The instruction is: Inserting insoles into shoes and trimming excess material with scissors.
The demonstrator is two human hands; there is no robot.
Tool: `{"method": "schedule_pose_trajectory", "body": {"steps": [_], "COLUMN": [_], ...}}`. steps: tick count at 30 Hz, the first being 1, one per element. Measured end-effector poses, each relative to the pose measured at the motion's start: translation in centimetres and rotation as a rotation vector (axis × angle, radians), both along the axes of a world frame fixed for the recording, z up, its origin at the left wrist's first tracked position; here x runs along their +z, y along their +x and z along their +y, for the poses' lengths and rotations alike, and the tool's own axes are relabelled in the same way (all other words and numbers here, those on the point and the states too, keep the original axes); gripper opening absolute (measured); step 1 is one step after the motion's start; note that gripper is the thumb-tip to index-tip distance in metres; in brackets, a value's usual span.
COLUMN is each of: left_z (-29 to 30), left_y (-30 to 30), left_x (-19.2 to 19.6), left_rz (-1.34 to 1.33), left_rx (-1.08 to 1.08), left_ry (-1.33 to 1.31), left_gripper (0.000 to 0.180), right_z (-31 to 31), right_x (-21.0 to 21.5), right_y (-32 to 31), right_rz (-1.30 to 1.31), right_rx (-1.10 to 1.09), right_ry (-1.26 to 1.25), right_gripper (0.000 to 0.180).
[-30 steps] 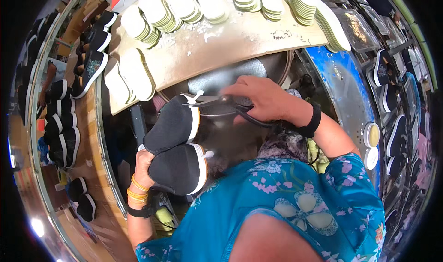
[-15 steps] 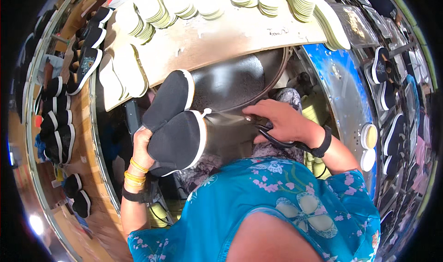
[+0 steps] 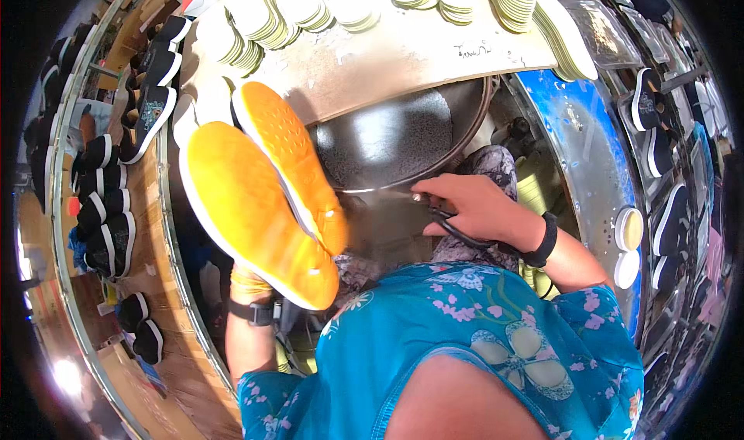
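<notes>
A pair of shoes with bright orange soles and white rims faces me, soles outward, left of the middle. My left hand is closed on the pair from behind. The shoes hide most of its fingers, and yellow bands circle the wrist. To the right, my right hand holds black-handled scissors, fingers curled at the loops. Their blades are blurred and hard to make out. A gap separates the scissors from the shoes.
Ahead, a pale board carries stacks of light insoles. Below its edge sits a round dark basin. Black shoes with white rims line the left shelf, and more shoes stand at right. Two round containers rest on the blue-grey surface.
My left hand has turned the pair over, from black fabric uppers showing to orange soles showing. My right hand stays nearly in place with the scissors.
</notes>
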State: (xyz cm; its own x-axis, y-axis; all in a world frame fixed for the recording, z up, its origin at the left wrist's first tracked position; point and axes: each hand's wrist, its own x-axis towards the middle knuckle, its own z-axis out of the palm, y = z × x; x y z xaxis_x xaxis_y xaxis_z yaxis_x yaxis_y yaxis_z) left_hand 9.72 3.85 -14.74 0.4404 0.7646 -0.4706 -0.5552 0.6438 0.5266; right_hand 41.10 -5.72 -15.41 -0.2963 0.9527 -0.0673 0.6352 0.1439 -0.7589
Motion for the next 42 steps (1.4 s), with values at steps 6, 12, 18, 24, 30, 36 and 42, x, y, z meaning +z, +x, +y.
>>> {"method": "schedule_pose_trajectory", "body": {"steps": [6, 12, 18, 24, 30, 36, 42], "left_z": [1.1, 0.7, -0.7, -1.9, -1.9, -2.4, -3.6], "left_y": [1.6, 2.2, 2.9, 3.4, 4.1, 4.3, 4.6], "left_x": [-0.3, -0.8, -1.0, -1.1, -1.1, -1.7, -1.5], "left_rz": [-0.159, -0.190, -0.210, -0.204, -0.216, -0.205, -0.170], "left_rx": [-0.054, -0.056, -0.034, -0.007, -0.022, -0.021, 0.022], "left_ry": [0.243, 0.274, 0.337, 0.361, 0.342, 0.355, 0.421], "left_gripper": [0.041, 0.043, 0.045, 0.047, 0.050, 0.052, 0.054], "right_z": [2.3, 2.9, 2.9, 2.1, 1.3, 1.6, 1.4], "right_x": [1.5, 1.2, -0.9, -1.3, 0.1, -0.1, 0.6], "right_y": [-3.1, -3.8, -4.2, -3.6, -2.0, -2.6, -2.9], "right_rz": [-0.126, -0.210, -0.138, -0.082, -0.121, -0.175, -0.153], "right_rx": [0.029, 0.028, 0.112, 0.052, 0.085, 0.053, 0.053], "right_ry": [0.103, 0.273, 0.292, 0.131, 0.105, 0.162, 0.236], "right_gripper": [0.052, 0.049, 0.050, 0.048, 0.050, 0.053, 0.053]}}
